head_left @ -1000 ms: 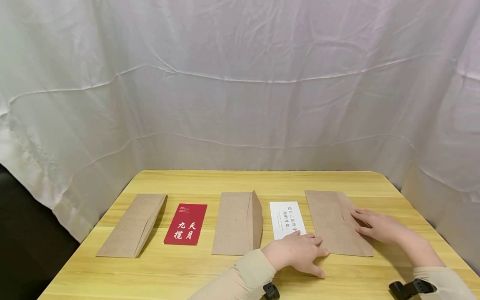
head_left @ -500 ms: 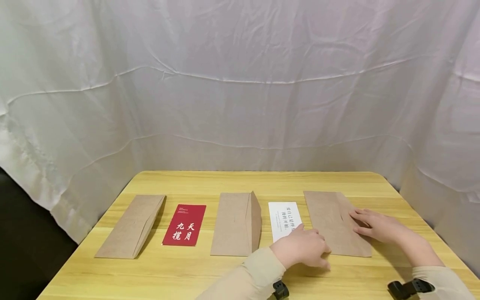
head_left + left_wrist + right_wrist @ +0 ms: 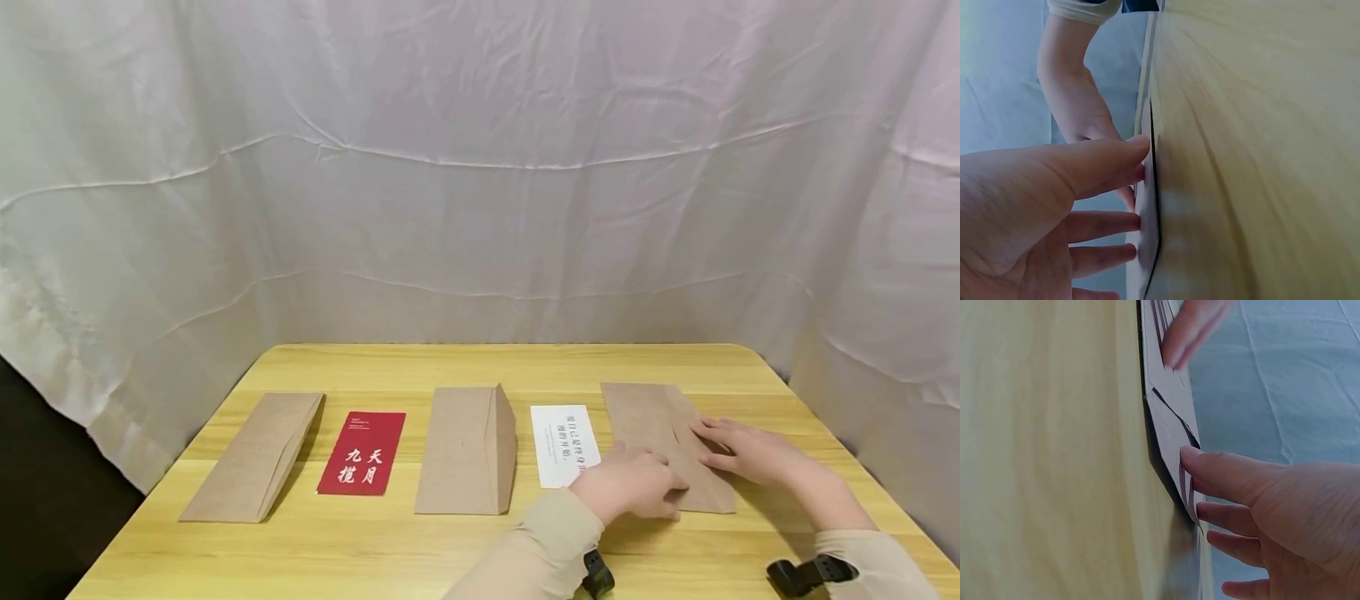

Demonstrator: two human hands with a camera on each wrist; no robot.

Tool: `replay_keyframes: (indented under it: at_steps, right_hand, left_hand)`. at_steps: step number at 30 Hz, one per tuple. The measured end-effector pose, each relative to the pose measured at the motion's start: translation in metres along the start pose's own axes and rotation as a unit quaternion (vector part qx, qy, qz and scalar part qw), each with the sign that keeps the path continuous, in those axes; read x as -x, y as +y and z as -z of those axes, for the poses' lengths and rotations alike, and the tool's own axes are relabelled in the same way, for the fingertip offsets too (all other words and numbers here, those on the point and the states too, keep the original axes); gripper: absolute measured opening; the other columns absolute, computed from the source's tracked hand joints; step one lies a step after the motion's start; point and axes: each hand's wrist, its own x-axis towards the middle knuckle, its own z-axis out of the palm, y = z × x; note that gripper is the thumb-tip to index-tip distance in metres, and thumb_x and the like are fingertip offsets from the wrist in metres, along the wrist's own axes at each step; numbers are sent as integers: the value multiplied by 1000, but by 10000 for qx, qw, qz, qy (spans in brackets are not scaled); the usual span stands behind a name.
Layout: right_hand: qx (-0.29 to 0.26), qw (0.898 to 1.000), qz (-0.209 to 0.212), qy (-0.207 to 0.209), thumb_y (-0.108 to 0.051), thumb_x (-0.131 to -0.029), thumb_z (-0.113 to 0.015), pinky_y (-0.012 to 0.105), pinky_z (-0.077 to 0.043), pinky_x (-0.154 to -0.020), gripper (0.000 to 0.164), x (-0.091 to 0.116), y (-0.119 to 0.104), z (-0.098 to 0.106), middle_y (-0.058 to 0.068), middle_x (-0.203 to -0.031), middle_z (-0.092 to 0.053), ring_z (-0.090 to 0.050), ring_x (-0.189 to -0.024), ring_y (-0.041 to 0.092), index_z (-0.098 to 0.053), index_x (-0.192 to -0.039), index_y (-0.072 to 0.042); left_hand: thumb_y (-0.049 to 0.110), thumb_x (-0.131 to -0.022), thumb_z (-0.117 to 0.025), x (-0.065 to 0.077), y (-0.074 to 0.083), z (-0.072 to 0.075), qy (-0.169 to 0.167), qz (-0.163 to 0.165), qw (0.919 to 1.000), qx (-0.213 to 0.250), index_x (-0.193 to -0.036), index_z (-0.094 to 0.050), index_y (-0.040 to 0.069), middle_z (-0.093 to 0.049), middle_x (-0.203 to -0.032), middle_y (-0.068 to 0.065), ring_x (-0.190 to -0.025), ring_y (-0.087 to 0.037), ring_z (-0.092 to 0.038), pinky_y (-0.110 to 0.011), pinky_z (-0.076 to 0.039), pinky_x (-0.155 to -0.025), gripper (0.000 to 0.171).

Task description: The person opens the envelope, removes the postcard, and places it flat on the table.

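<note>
A brown paper envelope (image 3: 647,421) lies flat at the right of the table, its flap side to the right. The fingertips of my left hand (image 3: 632,483) touch its near left part; in the left wrist view the fingers are fairly straight, with the thumb on the envelope (image 3: 1147,212). On the flap at the right rests my right hand (image 3: 753,457), fingers extended. Its thumb presses the slightly lifted flap (image 3: 1172,431) in the right wrist view. A white card (image 3: 558,446) with printed characters lies just left of this envelope, its near right corner hidden by my left hand.
A second brown envelope (image 3: 456,450) with its flap raised lies mid-table. Left of it is a red card (image 3: 363,454) with white characters, then a third envelope (image 3: 251,458) at the far left. A pale curtain (image 3: 480,225) hangs around the wooden table (image 3: 337,558).
My left hand has moved right, from beside the white card's near edge onto the right envelope. The right hand stays on the flap. The whole head view has shifted slightly.
</note>
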Motion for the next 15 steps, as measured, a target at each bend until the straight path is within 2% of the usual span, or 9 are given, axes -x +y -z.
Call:
replay_keyframes:
  at_steps: [8,15]
  right_hand:
    - [25,10000,40,62,-46,-91,-61,68,-41,-93,63,-1,1,0,28,-141,-50,-43,-129,53,-55,-137,-3]
    - [71,9999,43,81,-45,-91,-61,68,-42,-92,62,1,-1,0,28,-140,-51,-44,-129,53,-56,-136,-3]
  left_hand:
    - [55,-93,-56,-19,-1,-4,41,70,9996,256,-139,-44,54,-37,-150,26,-142,-2,-33,-38,-34,-115,47]
    - [55,-91,-59,-30,-3,-5,107,83,9985,527,-138,-46,53,-37,-152,23,-144,-4,-31,-41,-33,-116,49]
